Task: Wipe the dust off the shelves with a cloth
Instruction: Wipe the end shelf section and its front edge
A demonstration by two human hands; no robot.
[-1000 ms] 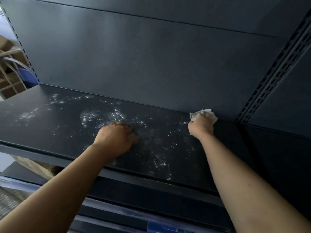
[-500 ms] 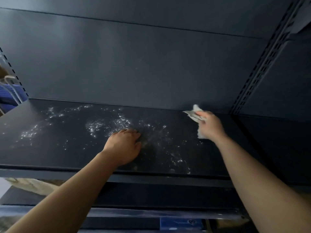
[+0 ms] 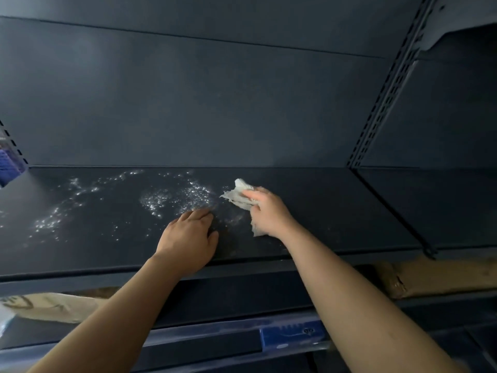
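A dark metal shelf (image 3: pixel 336 211) runs across the view, with white dust specks (image 3: pixel 174 199) scattered over its left and middle parts. My right hand (image 3: pixel 269 214) presses a crumpled white cloth (image 3: pixel 238 196) onto the shelf, just right of the dust. The cloth sticks out past my fingers to the left and below my palm. My left hand (image 3: pixel 188 240) rests flat on the shelf near its front edge, fingers together and pointing at the dust, holding nothing.
A dark back panel (image 3: pixel 188 103) rises behind the shelf. A slotted upright post (image 3: pixel 382 103) divides it from the neighbouring bay on the right. Cardboard boxes (image 3: pixel 435 275) lie on the lower level, where a blue price rail (image 3: pixel 293 336) runs.
My right hand has swept the cloth leftward from the back right of the shelf toward the dust. My left hand stays in place. The camera has tilted and moved closer.
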